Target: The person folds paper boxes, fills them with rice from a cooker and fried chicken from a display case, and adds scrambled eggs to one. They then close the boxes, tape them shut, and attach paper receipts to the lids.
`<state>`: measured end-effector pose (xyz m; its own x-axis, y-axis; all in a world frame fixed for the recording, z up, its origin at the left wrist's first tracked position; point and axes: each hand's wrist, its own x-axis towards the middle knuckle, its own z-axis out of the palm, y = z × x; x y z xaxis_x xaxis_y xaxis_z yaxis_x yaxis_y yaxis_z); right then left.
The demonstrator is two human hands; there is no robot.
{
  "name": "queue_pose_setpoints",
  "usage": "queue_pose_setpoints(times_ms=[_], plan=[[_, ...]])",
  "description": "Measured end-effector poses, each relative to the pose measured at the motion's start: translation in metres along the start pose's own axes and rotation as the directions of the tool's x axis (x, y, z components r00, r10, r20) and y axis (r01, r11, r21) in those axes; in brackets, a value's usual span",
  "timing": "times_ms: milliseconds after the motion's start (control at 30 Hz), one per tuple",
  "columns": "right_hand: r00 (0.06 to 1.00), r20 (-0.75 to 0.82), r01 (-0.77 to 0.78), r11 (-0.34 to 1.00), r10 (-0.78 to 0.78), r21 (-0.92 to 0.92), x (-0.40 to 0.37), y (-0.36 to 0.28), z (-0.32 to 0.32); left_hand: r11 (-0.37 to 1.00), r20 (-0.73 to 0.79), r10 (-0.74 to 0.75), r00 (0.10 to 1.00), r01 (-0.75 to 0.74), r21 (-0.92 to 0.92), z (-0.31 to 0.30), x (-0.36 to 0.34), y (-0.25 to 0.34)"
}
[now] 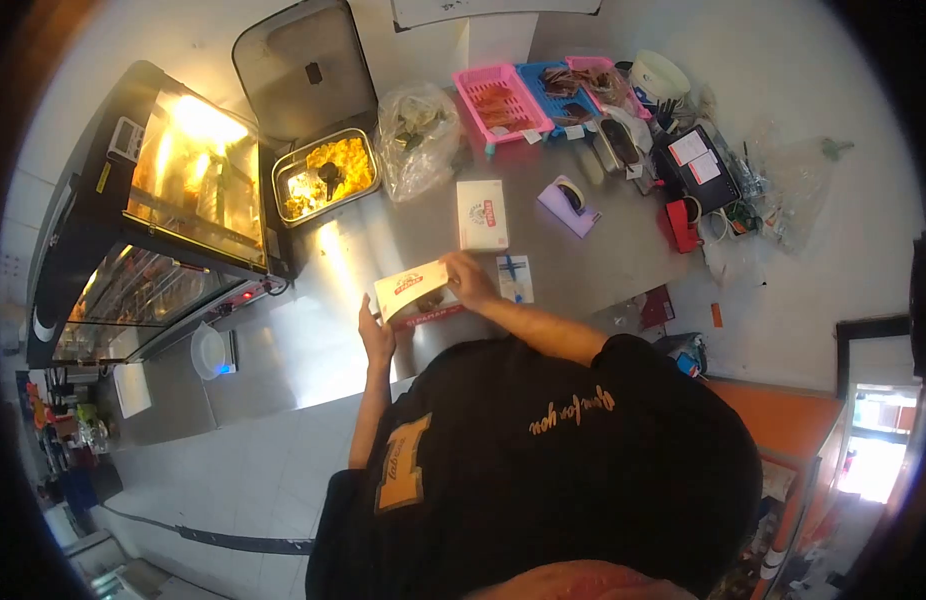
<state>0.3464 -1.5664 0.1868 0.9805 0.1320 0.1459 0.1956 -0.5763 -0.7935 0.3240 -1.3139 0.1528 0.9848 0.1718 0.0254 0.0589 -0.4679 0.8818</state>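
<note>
Grips the raised lid of a box at its right end with the right hand, with the left hand apart at the left end, grip unclear, and box lengthwise between both at the counter.

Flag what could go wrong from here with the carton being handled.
1. Its printed lid looks raised, with the right hand at one corner and the left hand by the opposite end; uneven pressure might crease it.
2. The closed white carton stands just beyond the right hand, so an outward swing could bump it.
3. The white card lies beside that hand and could get swept aside.
</note>
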Motion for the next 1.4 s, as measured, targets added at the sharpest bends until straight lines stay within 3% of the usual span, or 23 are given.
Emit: queue_pose_setpoints(times_ms=[67, 100, 200, 267, 300, 333, 400, 433, 500, 600, 633, 700, 800, 833, 867, 900, 933, 1000, 1033, 1133, 1233, 1333, 1400], plan=[[0.963, -0.189, -0.181, 0.980, 0.194, 0.081, -0.009, 0.045, 0.045, 0.999, 0.070, -0.008, 0.997, 0.012, -0.050, 0.003, 0.001, -0.008], [0.954, 0.075, -0.300, 0.916, 0.291, 0.267, -0.014, 0.063, 0.050, 0.996, 0.085, -0.008, 0.996, 0.015, -0.085, 0.003, -0.001, 0.005], [0.996, 0.049, -0.076, 0.993, 0.071, 0.096, -0.027, 0.072, 0.038, 0.992, 0.100, -0.063, 0.993, 0.073, -0.106, 0.004, 0.010, 0.012], [0.985, 0.138, -0.083, 0.989, 0.100, -0.123, -0.033, 0.063, 0.016, 0.994, 0.144, -0.063, 0.988, 0.074, -0.075, -0.005, 0.015, 0.029], [0.976, 0.181, -0.080, 0.970, 0.123, -0.230, -0.034, 0.056, 0.009, 0.977, 0.127, -0.104, 0.986, 0.125, -0.171, -0.002, 0.019, 0.019], [0.975, 0.183, -0.075, 0.967, 0.122, -0.242, -0.033, 0.053, 0.008, 0.991, -0.003, 0.109, 0.994, -0.109, 0.075, -0.009, 0.024, 0.043], [0.976, 0.187, -0.063, 0.962, 0.116, -0.266, -0.027, 0.054, 0.012, 0.934, -0.042, 0.233, 0.972, -0.211, 0.289, -0.024, 0.039, 0.060], [0.968, 0.212, -0.075, 0.960, 0.136, -0.271, -0.025, 0.051, 0.009, 0.920, -0.081, 0.285, 0.955, -0.249, 0.301, -0.029, 0.046, 0.070], [0.949, 0.264, -0.094, 0.954, 0.172, -0.284, -0.016, 0.034, -0.003, 0.966, 0.048, 0.200, 0.979, -0.205, 0.158, -0.035, 0.058, 0.061], [0.983, -0.185, 0.008, 1.000, -0.010, -0.010, -0.005, 0.068, 0.031, 0.979, 0.230, -0.026, 0.973, 0.071, -0.190, -0.028, 0.062, 0.003], [0.980, -0.183, -0.057, 0.989, 0.082, 0.135, 0.001, 0.074, 0.031, 0.937, 0.314, -0.104, 0.944, 0.199, -0.288, -0.028, 0.059, -0.011], [0.955, -0.133, -0.191, 0.891, 0.266, 0.413, 0.017, 0.086, 0.028, 0.929, 0.323, -0.018, 0.946, 0.135, -0.344, -0.028, 0.046, -0.015], [0.743, -0.403, -0.443, 0.844, 0.535, 0.303, 0.032, 0.066, 0.016, 0.890, 0.308, -0.063, 0.949, 0.193, -0.413, -0.020, 0.019, -0.044], [0.690, -0.193, -0.652, 0.715, 0.697, 0.253, 0.036, 0.063, -0.001, 0.878, 0.309, -0.125, 0.943, 0.250, -0.408, -0.019, 0.008, -0.031], [0.766, -0.186, -0.598, 0.789, 0.615, 0.140, 0.036, 0.047, -0.011, 0.863, 0.309, -0.187, 0.932, 0.307, -0.402, -0.018, -0.001, -0.016], [0.834, -0.166, -0.530, 0.847, 0.527, 0.029, 0.034, 0.029, -0.019, 0.959, 0.209, -0.103, 0.972, 0.153, -0.239, -0.007, -0.004, -0.038], [0.890, -0.134, -0.448, 0.890, 0.436, -0.080, 0.029, 0.019, -0.022, 0.989, 0.058, -0.141, 0.988, 0.139, 0.042, -0.002, -0.019, -0.021], [0.930, -0.067, -0.355, 0.930, 0.362, 0.093, 0.017, 0.033, 0.006, 0.999, 0.012, -0.028, 1.000, 0.028, 0.036, 0.013, -0.031, -0.036], [0.947, -0.040, -0.307, 0.934, 0.319, 0.181, 0.011, 0.043, 0.020, 0.947, -0.014, -0.167, 0.986, 0.156, -0.281, 0.026, -0.038, -0.031], [0.956, -0.082, -0.261, 0.944, 0.282, 0.203, 0.004, 0.058, 0.040, 0.843, 0.098, -0.265, 0.959, 0.279, -0.459, 0.032, -0.037, -0.040], [0.892, 0.144, -0.452, 0.854, 0.429, 0.257, 0.017, 0.049, 0.015, 0.878, 0.138, -0.251, 0.958, 0.286, -0.384, 0.012, -0.028, -0.017], [0.885, 0.205, -0.455, 0.868, 0.417, 0.199, 0.023, 0.048, 0.010, 0.858, 0.192, -0.271, 0.943, 0.327, -0.395, 0.001, -0.021, -0.012], [0.816, 0.347, -0.542, 0.820, 0.462, 0.183, 0.031, 0.031, -0.006, 0.846, 0.242, -0.285, 0.927, 0.362, -0.392, -0.001, -0.016, -0.024]])
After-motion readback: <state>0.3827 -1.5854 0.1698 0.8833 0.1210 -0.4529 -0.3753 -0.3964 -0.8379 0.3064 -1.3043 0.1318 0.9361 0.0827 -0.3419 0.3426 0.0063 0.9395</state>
